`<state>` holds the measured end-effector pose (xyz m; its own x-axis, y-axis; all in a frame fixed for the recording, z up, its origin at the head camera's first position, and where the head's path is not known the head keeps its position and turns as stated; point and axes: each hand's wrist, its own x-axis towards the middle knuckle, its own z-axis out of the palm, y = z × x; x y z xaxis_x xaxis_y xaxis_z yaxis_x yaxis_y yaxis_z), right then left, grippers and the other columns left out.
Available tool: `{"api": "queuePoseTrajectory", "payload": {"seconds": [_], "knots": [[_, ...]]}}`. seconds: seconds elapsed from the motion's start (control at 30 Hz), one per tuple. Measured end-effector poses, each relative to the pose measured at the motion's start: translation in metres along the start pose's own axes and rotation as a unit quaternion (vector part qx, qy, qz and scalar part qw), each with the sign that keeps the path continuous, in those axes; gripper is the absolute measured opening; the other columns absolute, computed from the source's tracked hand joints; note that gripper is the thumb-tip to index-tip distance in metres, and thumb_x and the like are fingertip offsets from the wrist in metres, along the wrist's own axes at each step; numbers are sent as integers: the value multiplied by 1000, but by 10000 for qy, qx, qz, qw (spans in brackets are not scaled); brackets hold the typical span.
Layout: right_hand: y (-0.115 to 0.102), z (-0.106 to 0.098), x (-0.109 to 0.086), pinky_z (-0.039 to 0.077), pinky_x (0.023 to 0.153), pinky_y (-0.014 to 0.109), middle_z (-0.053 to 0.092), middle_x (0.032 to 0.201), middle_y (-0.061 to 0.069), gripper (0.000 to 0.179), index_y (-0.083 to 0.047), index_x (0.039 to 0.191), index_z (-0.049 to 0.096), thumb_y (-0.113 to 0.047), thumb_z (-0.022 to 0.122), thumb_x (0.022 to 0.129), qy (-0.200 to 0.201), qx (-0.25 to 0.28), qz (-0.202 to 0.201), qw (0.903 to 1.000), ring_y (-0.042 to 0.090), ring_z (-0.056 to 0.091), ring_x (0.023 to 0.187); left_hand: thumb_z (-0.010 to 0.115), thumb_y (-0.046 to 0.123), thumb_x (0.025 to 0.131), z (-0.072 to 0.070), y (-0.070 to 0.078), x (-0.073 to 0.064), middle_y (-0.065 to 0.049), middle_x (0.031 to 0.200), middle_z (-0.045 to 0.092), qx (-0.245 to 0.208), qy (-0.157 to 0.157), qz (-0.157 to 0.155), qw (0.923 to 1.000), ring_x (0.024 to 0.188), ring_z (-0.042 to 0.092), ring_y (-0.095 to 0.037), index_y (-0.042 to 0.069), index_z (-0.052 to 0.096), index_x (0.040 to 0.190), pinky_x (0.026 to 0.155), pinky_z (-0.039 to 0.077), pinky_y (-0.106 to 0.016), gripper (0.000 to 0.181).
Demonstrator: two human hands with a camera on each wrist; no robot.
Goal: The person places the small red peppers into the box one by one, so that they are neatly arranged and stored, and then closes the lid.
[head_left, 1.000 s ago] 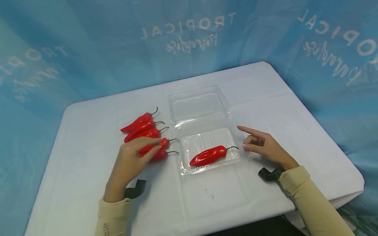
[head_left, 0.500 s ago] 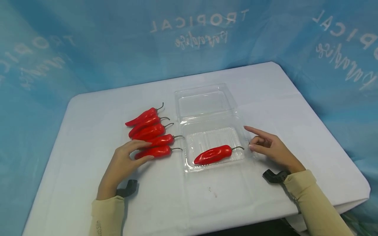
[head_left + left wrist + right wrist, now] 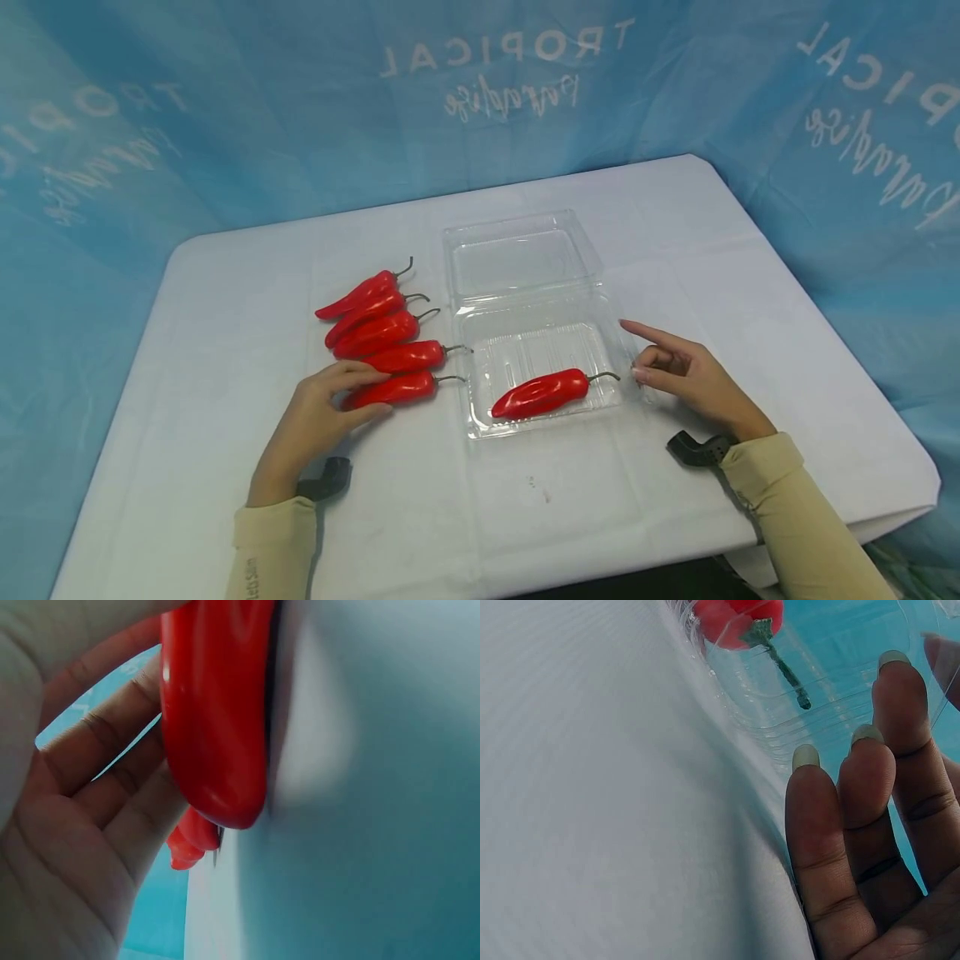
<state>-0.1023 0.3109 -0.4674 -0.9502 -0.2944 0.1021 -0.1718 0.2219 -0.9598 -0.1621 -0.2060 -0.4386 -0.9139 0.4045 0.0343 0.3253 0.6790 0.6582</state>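
In the head view, my left hand [image 3: 318, 417] holds the tail end of the nearest red chili pepper [image 3: 408, 387], thumb on its near side and fingers on its far side. The left wrist view shows that pepper's rounded end [image 3: 217, 712] between thumb and fingers, close over the table. My right hand [image 3: 678, 371] is at the right edge of an opened clear plastic clamshell box [image 3: 517, 333], index finger extended and other fingers bent. One red pepper [image 3: 543, 394] lies in the box. In the right wrist view its green stem [image 3: 784, 671] shows through the plastic, beyond my fingertips.
Several more red peppers [image 3: 375, 333] lie in a fanned row left of the box, stems toward it. The box lid [image 3: 517, 258] lies folded back on the white-covered table [image 3: 247, 333]. A blue printed curtain [image 3: 300, 125] hangs around the far sides.
My left hand has moved back from over the two nearest peppers to the tail of the nearest one. The head view has shifted slightly. My right hand has stayed by the box.
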Motion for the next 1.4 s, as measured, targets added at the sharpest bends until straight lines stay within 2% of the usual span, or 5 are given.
{"api": "queuePoseTrajectory", "payload": {"seconds": [0.33, 0.83, 1.0, 1.2, 1.4], "knots": [[-1, -1, -3, 49, 75, 26, 67, 93, 12, 65, -8, 156, 42, 4, 65, 96, 50, 24, -16, 10000, 17, 57, 79, 91, 27, 79, 1, 10, 1, 1, 126, 69, 241, -2, -34, 9997, 121, 61, -25, 23, 72, 128, 94, 57, -50, 53], [-2, -1, -5, 50, 73, 25, 67, 93, 13, 65, -6, 156, 41, 5, 65, 96, 69, 75, -127, 9999, 16, 57, 79, 93, 24, 77, 0, 13, 1, 5, 123, 68, 249, 125, 315, 9991, 114, 62, -19, 22, 72, 124, 88, 60, -43, 52], [-2, 1, -7, 50, 73, 26, 67, 93, 12, 65, -7, 156, 42, 4, 65, 96, 95, 117, -90, 9998, 16, 57, 78, 91, 18, 78, -4, 16, -2, 4, 120, 68, 250, 490, 583, 9968, 108, 64, -17, 19, 71, 121, 86, 60, -42, 47], [1, 2, -5, 51, 74, 26, 68, 94, 14, 65, -9, 156, 42, 3, 65, 97, 26, 171, -121, 9998, 19, 58, 79, 90, 12, 78, -14, 17, -8, 2, 120, 69, 153, 1123, 516, 9922, 105, 66, -17, 17, 72, 119, 85, 60, -48, 46], [1, 1, -1, 52, 78, 26, 68, 95, 13, 64, -13, 155, 44, -2, 68, 97, -10, 91, -14, 10000, 23, 60, 80, 90, 12, 78, -10, 23, -3, 2, 120, 70, 84, 1342, 652, 9888, 106, 67, -16, 18, 72, 120, 85, 61, -40, 46]]}}
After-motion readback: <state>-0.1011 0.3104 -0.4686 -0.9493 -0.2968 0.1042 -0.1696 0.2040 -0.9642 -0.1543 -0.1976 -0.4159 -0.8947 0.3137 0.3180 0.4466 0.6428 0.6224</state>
